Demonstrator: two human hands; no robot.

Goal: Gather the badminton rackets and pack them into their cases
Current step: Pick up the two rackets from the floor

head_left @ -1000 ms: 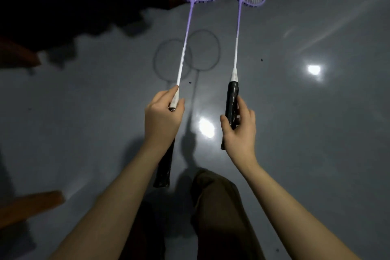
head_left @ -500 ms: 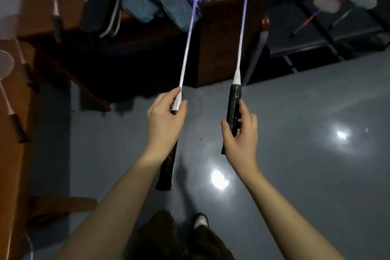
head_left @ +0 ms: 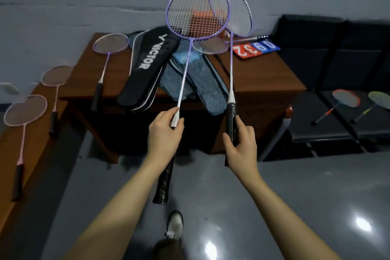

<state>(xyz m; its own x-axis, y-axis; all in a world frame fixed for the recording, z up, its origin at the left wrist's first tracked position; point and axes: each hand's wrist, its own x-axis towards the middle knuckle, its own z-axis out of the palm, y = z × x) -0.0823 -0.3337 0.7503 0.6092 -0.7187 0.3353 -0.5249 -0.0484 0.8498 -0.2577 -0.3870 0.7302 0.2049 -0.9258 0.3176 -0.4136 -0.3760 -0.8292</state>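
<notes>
Fingers [head_left: 177,121] gripping purple racket [head_left: 197,11], VICTOR case [head_left: 147,65]

table [head_left: 263,82]: brown wood | floor [head_left: 295,196]: glossy grey | cases [head_left: 202,82]: striped cloth

A flip scoreboard [head_left: 256,48] sits on the brown wooden table [head_left: 263,82]

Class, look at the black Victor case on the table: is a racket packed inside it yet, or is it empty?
Cannot tell. The Victor case lies flat on the table, and no racket handle shows from it.
</notes>
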